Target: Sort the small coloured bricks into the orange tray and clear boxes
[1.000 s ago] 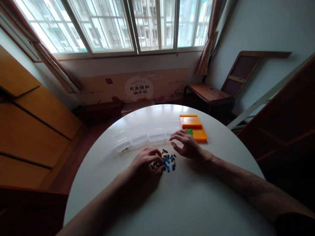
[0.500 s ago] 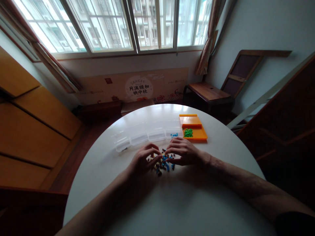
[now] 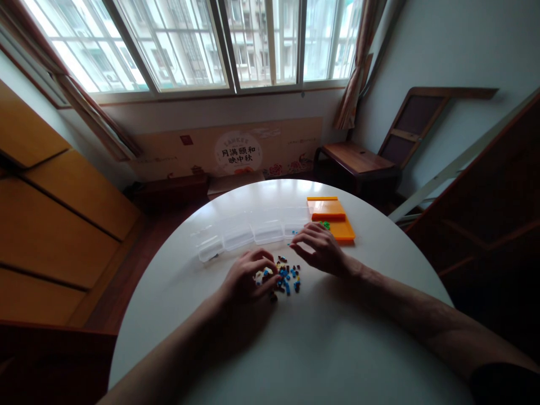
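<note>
A small heap of blue, dark and yellow plastic pieces (image 3: 286,277) lies on the round white table (image 3: 295,349). My left hand (image 3: 248,277) rests at the heap's left edge, fingers curled onto the pieces. My right hand (image 3: 321,248) hovers beyond the heap, by the right end of a row of clear plastic boxes (image 3: 253,232), with thumb and fingers pinched together; what they hold is too small to see. An orange tray (image 3: 335,219) with green pieces (image 3: 325,225) sits just behind the right hand.
A wooden bench (image 3: 356,160) and a leaning wooden frame (image 3: 415,121) stand past the table's far right. A cardboard panel (image 3: 236,149) runs under the window. Wooden cabinets (image 3: 54,208) line the left wall.
My right hand has moved from the heap back toward the right end of the clear boxes. My left hand has stayed at the heap.
</note>
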The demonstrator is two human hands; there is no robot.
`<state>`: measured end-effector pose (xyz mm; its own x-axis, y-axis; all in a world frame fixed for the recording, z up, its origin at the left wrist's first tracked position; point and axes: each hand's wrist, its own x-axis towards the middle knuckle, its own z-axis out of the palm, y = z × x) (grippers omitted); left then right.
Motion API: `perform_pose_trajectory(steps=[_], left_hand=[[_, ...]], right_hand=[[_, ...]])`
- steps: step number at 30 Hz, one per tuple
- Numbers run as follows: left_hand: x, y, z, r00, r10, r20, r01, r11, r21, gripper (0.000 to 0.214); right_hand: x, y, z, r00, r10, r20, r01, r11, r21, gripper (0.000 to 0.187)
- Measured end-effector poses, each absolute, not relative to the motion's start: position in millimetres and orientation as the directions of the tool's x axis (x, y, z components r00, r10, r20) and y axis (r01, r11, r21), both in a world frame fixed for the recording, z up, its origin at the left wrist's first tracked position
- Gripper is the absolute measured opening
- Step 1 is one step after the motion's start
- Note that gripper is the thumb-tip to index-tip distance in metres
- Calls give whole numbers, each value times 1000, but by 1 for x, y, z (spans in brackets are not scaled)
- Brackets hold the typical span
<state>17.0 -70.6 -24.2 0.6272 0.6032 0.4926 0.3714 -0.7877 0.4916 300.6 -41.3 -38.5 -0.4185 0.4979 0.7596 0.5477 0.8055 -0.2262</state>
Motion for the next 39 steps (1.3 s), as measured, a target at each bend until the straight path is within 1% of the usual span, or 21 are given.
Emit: perform_pose_trajectory(steps=[2, 4, 7, 10, 13, 16, 20, 24, 29, 34, 39], left_hand=[[17, -72, -25, 653, 573, 494, 382, -813, 439, 10], [18, -72, -26, 673, 550, 495, 388, -832, 397, 9], [19, -72, -30, 694, 525, 493, 397, -850, 347, 10], [19, -72, -33, 703, 515, 491, 393, -856, 335, 10], [19, -71, -34, 699, 513, 498, 394, -857, 330, 10], [20, -71, -32, 699, 505, 506, 382, -862, 333, 14], [23, -74, -29, 706, 485, 517, 359, -873, 329, 15], [25, -75, -29, 746, 449, 492, 338, -892, 302, 25], [27, -73, -30, 779, 434, 452, 322, -896, 306, 17], [29, -73, -28, 790, 382, 479, 272, -920, 283, 11], [30, -75, -27, 768, 362, 528, 245, -928, 279, 12]], right_hand=[[306, -35, -43, -286, 584, 760, 643, 705, -300, 16], [310, -30, -47, -214, 650, 729, 704, 620, -346, 16], [314, -25, -52, -183, 710, 680, 759, 541, -361, 13], [313, -24, -54, -187, 733, 654, 776, 518, -359, 12], [311, -27, -53, -203, 736, 646, 764, 532, -366, 9], [309, -29, -50, -248, 720, 648, 728, 580, -366, 5], [308, -31, -48, -291, 696, 657, 685, 630, -364, 6], [308, -31, -47, -294, 690, 661, 676, 639, -367, 6], [308, -31, -48, -300, 689, 660, 672, 643, -366, 6], [308, -31, -47, -306, 682, 664, 663, 653, -366, 6], [307, -33, -44, -337, 662, 670, 645, 680, -348, 6]])
